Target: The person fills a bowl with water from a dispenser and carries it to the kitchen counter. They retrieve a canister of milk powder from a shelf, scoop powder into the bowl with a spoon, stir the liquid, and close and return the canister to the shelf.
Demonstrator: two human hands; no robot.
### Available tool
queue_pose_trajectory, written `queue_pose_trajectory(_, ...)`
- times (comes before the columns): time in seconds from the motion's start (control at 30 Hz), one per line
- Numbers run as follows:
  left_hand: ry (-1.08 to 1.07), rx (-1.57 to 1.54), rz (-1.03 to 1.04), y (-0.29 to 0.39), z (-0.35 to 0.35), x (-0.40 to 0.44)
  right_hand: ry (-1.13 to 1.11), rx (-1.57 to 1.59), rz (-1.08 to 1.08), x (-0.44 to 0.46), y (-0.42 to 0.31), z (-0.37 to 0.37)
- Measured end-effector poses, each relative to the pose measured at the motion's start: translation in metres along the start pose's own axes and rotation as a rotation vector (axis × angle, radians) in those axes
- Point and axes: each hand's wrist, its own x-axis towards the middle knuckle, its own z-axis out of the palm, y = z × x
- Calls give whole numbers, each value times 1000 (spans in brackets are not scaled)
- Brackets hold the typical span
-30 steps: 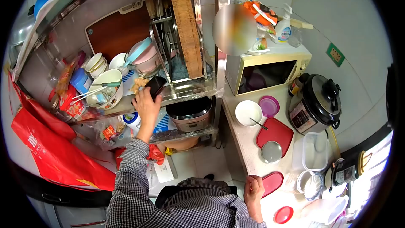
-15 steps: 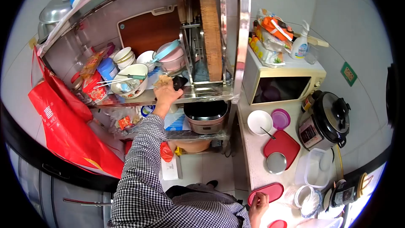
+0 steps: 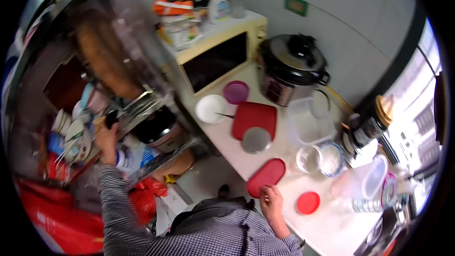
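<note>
My left hand (image 3: 107,137) reaches onto the shelf, its fingers closed on a tan crumpled cloth (image 3: 99,122). A small black object (image 3: 111,119) lies just beside it; blur hides its kind. To the left of this hand stands a patterned white bowl (image 3: 80,149) with utensils in it. Over the counter's front edge, my right hand (image 3: 271,204) has its fingers curled in. It is right against the near end of a red oval lid (image 3: 268,176). Whether anything is inside those fingers is hidden. A round red lid (image 3: 308,203) lies to its right.
The counter holds a white bowl (image 3: 211,108) with a spoon, a purple bowl (image 3: 236,92), a red square lid (image 3: 258,118), a round metal lid (image 3: 256,140), clear containers (image 3: 308,128) and a pressure cooker (image 3: 291,68). A microwave (image 3: 215,61) stands behind. Red bags (image 3: 57,218) hang at left.
The head view has swung to the right and blurred, bringing in more of the counter and window. My left hand stays at the cloth on the shelf; my right hand remains by the oval lid.
</note>
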Motion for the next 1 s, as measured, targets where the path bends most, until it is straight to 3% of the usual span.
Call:
queue_pose_trajectory(0.03, 299, -8, 148, 3, 9, -9, 3, -21, 21, -2, 2, 0)
queue_pose_trajectory(0.07, 420, -198, 198, 24, -6, -26, 21, -18, 8, -4, 9, 1)
queue_pose_trajectory(0.1, 370, -305, 173, 64, -39, -53, 42, -10, 24, -4, 8, -1)
queue_pose_trajectory(0.13, 439, -467, 282, 90, -44, -79, 50, 8, 35, -4, 5, -2)
queue_pose_trajectory(0.2, 156, -834, 413, 147, -41, -145, 56, 10, 52, -5, 7, -4)
queue_pose_trajectory(0.23, -106, -916, 515, 171, -47, -180, 57, 0, 60, -7, 11, -4)
queue_pose_trajectory(0.27, -181, -996, 657, 193, -43, -211, 64, -12, 71, -8, 13, -5)
queue_pose_trajectory(0.33, -529, -1221, 608, 225, -15, -277, 74, -21, 73, -10, 13, -9)
queue_pose_trajectory(0.4, -943, -1418, 196, 256, -3, -327, 86, -22, 86, -11, 12, -9)
queue_pose_trajectory(0.43, -1037, -1401, 86, 264, 3, -340, 90, -23, 96, -12, 13, -10)
queue_pose_trajectory(0.5, -1106, -1371, -49, 268, 5, -349, 78, -35, 121, -15, 14, -11)
queue_pose_trajectory(0.7, -1007, -1335, -191, 274, 30, -334, 39, -71, 163, -17, 17, -10)
queue_pose_trajectory(1.0, -1050, -1395, -257, 269, 58, -326, 23, -98, 114, -7, 15, -3)
